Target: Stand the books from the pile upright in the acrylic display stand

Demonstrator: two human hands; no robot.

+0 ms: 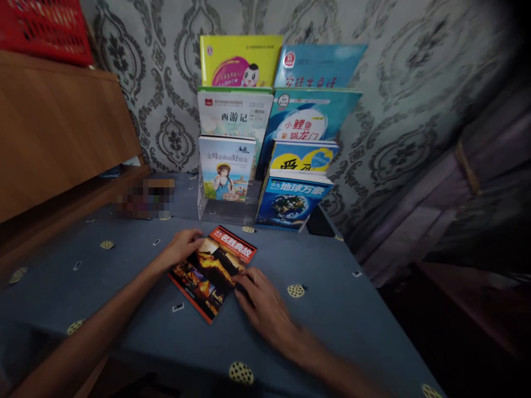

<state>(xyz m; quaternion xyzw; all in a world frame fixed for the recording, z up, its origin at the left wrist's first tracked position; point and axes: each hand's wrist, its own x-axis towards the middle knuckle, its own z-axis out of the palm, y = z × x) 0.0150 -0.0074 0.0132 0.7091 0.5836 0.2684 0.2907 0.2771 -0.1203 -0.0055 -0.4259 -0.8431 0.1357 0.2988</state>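
A book [213,271] with a red-and-black cover and golden pictures is at the middle of the table, turned at a slant. My left hand [183,247] grips its left edge, fingers at the upper part of the cover. On the opposite side, my right hand [263,301] has its thumb and fingers closed at the right edge. Whether the book lies flat or is slightly raised, I cannot tell. Just behind it stands a clear display rack [228,211] with several books in tiers, among them a blue book with a globe [292,204] at the lower right.
A patterned blue cloth covers the table [136,309]. A blurred item [145,198] lies at the back left, beside a wooden cabinet [62,132] with a red basket [45,30] on top. A dark flat object [321,222] sits right of the rack. A curtain [418,182] hangs at the right.
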